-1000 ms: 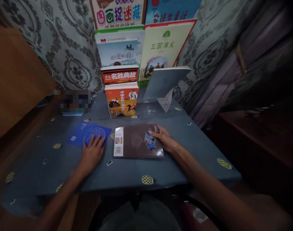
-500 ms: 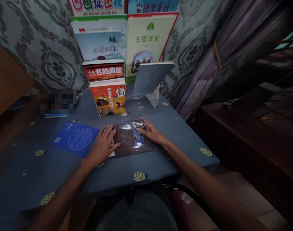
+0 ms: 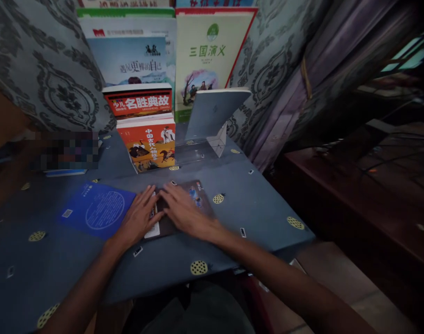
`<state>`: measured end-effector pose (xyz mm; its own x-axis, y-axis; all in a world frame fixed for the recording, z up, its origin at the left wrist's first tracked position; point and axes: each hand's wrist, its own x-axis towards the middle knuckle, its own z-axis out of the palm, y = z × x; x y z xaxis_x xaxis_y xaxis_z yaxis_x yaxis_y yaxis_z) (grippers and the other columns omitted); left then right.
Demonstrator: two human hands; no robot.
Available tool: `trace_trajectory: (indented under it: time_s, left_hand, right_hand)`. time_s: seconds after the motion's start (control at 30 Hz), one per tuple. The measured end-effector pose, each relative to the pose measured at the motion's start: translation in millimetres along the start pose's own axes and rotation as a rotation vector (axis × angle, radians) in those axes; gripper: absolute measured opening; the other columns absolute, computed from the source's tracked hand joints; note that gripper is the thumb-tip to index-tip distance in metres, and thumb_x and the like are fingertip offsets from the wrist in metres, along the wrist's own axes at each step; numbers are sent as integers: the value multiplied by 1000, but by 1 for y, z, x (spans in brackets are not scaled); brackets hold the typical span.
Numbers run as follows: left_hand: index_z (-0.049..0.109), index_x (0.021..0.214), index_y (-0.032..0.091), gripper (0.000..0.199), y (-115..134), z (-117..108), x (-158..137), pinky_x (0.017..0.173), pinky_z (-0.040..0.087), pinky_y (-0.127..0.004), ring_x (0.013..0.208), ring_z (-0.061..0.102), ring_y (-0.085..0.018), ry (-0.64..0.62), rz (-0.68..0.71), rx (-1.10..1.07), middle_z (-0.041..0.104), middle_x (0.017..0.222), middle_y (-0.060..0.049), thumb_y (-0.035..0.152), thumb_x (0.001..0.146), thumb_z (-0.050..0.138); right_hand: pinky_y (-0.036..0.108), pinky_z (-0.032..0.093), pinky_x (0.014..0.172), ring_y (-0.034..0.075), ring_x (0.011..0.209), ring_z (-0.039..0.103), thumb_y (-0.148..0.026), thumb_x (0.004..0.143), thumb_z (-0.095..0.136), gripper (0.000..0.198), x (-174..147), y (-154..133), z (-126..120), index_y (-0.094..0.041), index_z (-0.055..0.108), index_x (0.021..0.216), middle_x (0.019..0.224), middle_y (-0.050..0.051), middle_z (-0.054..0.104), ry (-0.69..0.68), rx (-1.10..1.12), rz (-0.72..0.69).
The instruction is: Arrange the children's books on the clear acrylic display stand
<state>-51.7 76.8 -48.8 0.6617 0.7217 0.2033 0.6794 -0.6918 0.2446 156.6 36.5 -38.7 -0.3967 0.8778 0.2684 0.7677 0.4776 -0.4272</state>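
A dark brown book cover [image 3: 206,206] with a small blue picture lies flat on the table, partly covered by my hands. My left hand [image 3: 138,214] rests palm down over its left side, fingers stretched out, beside a narrow white strip [image 3: 152,228] that shows under the thumb. Across the cover's middle lies my right hand [image 3: 185,211], flat, its fingertips pointing to the left hand and nearly meeting it. Left of them is a blue sheet or cover [image 3: 102,208] with white print in a ring; its right edge passes under or beside my left hand.
Upright books, an orange one [image 3: 152,144] and a green-edged one [image 3: 208,51] among them, fill a display rack at the back. A grey-blue book [image 3: 217,113] leans on a clear stand [image 3: 218,141]. Patterned curtains [image 3: 277,69] hang behind the blue tablecloth [image 3: 260,218].
My right hand has let go of the cover's right edge and slid left across it, now lying flat near my left hand. The cover's lifted right side now lies flatter. The view has shifted slightly.
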Motion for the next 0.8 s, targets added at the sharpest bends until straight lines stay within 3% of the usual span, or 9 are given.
trace_trajectory:
  time_s: [0.13,0.33,0.5,0.8]
  left_hand:
    - [48,144,16,51,-1,0,-1,119,33,-53,151,30,-28,-19,6,5,39,160,-16,41,101,38]
    - [50,142,20,48,4,-3,0,120,31,-53,152,28,-26,-12,-8,-9,39,160,-13,44,102,38]
    - [48,144,20,49,8,-5,0,121,29,-53,153,26,-25,-22,-31,8,36,162,-13,45,103,38]
    - [40,151,20,54,18,-11,2,121,31,-50,151,30,-25,-41,-89,98,35,162,-13,45,103,40]
  right_hand:
    - [48,28,123,26,151,30,-37,104,35,58,7,-14,10,-7,33,154,159,19,38,-73,-28,-23]
    - [53,24,124,31,152,28,-52,101,40,71,-18,15,-14,-4,36,153,159,23,36,-42,-139,125]
    - [58,25,121,33,150,31,-60,100,38,74,-32,28,-17,-9,37,154,159,21,37,22,-164,264]
    - [54,31,121,32,150,33,-61,98,38,73,-34,42,-7,-13,39,154,159,18,39,94,-119,216]
